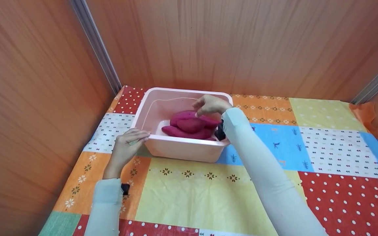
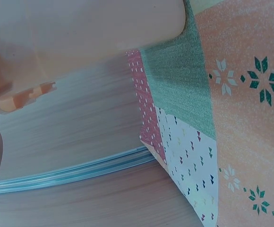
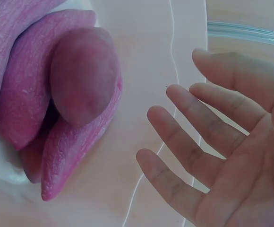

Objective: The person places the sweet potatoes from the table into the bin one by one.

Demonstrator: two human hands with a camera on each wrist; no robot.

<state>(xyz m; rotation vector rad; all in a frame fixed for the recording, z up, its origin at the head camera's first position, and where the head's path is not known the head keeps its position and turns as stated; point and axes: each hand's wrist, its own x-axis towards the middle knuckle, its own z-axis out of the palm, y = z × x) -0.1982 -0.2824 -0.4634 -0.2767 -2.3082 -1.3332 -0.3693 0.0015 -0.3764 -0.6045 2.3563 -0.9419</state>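
A pink plastic tub (image 1: 182,149) stands on the cloth near the back wall. Inside it lies a heap of magenta-skinned sweet potatoes (image 1: 189,126), several long and tapered; on top, in the right wrist view, sits a rounder, smoother one (image 3: 84,75). At the near left corner my left hand (image 1: 128,142) pinches the tub's rim between fingers and thumb. My right hand (image 1: 211,105) hovers over the right part of the tub, above the heap. Its fingers are spread and loosely bent, holding nothing, as the right wrist view shows the palm (image 3: 250,170) apart from the sweet potatoes.
A patchwork-print cloth (image 1: 189,193) covers the surface under the tub. Wood-grain panels rise behind (image 1: 241,49) and on the left (image 1: 28,98), meeting at a metal corner strip (image 1: 98,42). Another panel stands at the far right.
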